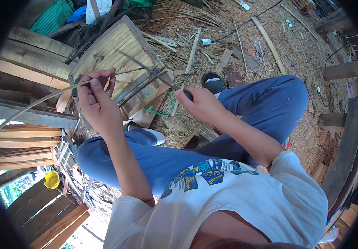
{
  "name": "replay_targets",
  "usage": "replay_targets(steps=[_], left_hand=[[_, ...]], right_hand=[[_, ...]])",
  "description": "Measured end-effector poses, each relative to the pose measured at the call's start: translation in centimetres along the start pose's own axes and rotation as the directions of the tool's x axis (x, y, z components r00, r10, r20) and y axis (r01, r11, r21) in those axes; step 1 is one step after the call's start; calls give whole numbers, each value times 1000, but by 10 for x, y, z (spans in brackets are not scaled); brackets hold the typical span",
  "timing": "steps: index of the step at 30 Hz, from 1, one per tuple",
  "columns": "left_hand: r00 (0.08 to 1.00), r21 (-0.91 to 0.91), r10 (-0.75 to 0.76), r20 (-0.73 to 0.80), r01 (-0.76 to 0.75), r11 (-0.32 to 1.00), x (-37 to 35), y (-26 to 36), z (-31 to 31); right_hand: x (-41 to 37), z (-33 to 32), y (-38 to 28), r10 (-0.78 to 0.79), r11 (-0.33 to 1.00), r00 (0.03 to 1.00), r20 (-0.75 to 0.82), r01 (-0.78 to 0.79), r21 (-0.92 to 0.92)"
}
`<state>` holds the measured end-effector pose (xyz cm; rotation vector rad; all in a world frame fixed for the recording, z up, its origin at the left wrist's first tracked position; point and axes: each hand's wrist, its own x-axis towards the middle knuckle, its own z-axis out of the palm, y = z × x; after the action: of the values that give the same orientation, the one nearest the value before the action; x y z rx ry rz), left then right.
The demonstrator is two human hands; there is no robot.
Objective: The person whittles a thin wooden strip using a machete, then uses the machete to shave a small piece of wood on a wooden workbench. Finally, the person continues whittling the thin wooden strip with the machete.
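Note:
My left hand (100, 95) is closed round a thin, long strip of bamboo or cane (42, 99), which curves down to the left and also reaches right past my fingers. In my right hand (197, 103) is the dark handle of a knife (162, 76), its long narrow blade pointing up and left. The blade passes close to the strip's right end; whether they touch I cannot tell. Beyond both hands lies a slatted wooden panel (125, 45), with a hammer (97, 57) on it.
Wooden beams (38, 74) stand at the left, and a yellow bucket (52, 179) is at the lower left. Thin sticks (187, 12) and shavings cover the ground ahead. My bent legs (266, 103) are below my hands. More timber (347, 70) stands at the right.

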<state>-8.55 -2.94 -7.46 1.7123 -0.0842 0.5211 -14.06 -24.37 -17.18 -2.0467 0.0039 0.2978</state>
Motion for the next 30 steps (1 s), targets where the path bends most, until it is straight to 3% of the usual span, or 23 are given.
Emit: replay_targets(steps=[3,6,9,12,15,18,21,24,30], left_hand=[[1000,6,8,-6,-8,1000,-2,-1,2],[999,0,-14,-34,14,1000,2,1,0],[1000,-6,-15,-27,15,1000,4,-2,-3],[1000,19,7,-11,-7,1000,3,-1,-1],[999,13,-10,-38,11,1000,2,-3,-1],[998,-16,-32,-60,31,999,5,-6,-6],[998,-26,-31,-64,29,999,6,-5,-5],[996,-34,-29,-80,26,999,3,-5,0],[994,-41,-38,-99,34,999,4,-6,-4]], right_hand=[[-4,-1,-5,-12,1000,1000,18,12,-15],[13,14,29,56,998,987,-150,-58,-8],[13,0,24,60,995,995,-77,-65,-72],[-2,-7,-5,29,999,998,64,-30,15],[-4,-4,-6,-15,1000,999,51,14,20],[17,12,34,77,997,993,-91,-75,32],[11,5,26,65,996,995,-82,-69,-57],[-6,2,-4,-41,999,999,19,42,-20],[20,9,24,145,989,989,-39,-144,18]])
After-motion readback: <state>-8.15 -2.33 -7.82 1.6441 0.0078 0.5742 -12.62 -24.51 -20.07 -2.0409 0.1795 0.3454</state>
